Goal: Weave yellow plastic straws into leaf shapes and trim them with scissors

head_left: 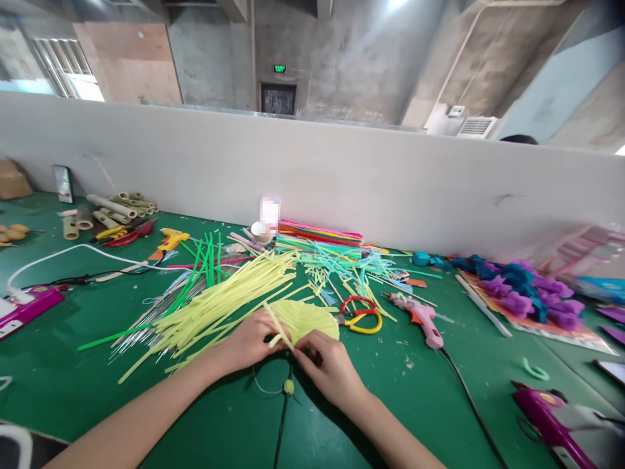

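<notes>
My left hand [254,339] and my right hand [329,365] meet at the front middle of the table. The fingers of both are closed on a pale yellow pipe cleaner [277,326], the right thumb and fingertips pinching its lower end. Directly behind them lies a round, leaf-like pad [307,319] of the same yellow strips, partly hidden by my hands. Left of it spreads a heap of loose yellow pipe cleaners [229,293]. Just below my fingers, a small yellow ball [288,387] sits on the table by a dark line and a thin wire loop.
Red-and-yellow scissors [361,316] and a pink glue gun [422,319] lie to the right. A yellow glue gun [170,241], pliers [114,234] and bamboo tubes [117,208] are at left. Purple and blue fuzzy flowers [532,293] sit far right. A white partition [195,163] stands behind.
</notes>
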Action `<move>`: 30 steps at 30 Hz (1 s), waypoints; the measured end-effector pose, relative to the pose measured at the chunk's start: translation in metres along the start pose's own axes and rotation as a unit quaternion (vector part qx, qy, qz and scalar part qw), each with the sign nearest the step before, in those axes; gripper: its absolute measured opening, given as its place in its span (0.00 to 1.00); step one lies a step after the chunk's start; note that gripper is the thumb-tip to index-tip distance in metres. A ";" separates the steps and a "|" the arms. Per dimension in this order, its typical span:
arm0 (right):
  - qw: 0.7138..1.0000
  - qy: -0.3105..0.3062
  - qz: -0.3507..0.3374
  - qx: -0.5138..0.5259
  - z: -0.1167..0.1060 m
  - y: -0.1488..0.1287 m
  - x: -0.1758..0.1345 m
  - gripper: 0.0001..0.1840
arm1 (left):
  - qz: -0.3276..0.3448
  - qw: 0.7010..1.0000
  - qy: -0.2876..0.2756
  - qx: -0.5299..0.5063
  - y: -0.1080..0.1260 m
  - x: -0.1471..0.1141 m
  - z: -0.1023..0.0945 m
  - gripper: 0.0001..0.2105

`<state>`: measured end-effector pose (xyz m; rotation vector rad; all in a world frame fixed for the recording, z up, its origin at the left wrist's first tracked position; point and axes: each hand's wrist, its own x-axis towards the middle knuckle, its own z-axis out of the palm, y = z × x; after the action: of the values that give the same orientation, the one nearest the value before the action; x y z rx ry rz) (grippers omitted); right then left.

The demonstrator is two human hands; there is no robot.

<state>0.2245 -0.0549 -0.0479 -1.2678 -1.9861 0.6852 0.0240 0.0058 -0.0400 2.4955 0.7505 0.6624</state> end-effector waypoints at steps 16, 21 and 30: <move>0.999 0.040 0.010 -0.009 0.004 0.006 0.001 0.04 | -0.064 0.994 0.044 -0.082 0.002 -0.001 0.006 0.09; 1.000 0.022 -0.010 -0.010 0.002 0.002 0.000 0.06 | -0.089 0.987 0.033 -0.133 0.005 0.000 0.006 0.11; 0.971 0.077 0.100 0.206 0.005 0.003 0.003 0.18 | -0.074 0.992 0.007 -0.099 0.011 0.001 0.000 0.08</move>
<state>0.2219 -0.0515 -0.0525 -1.2284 -1.5046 1.0051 0.0290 -0.0018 -0.0333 2.2338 0.8234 0.6681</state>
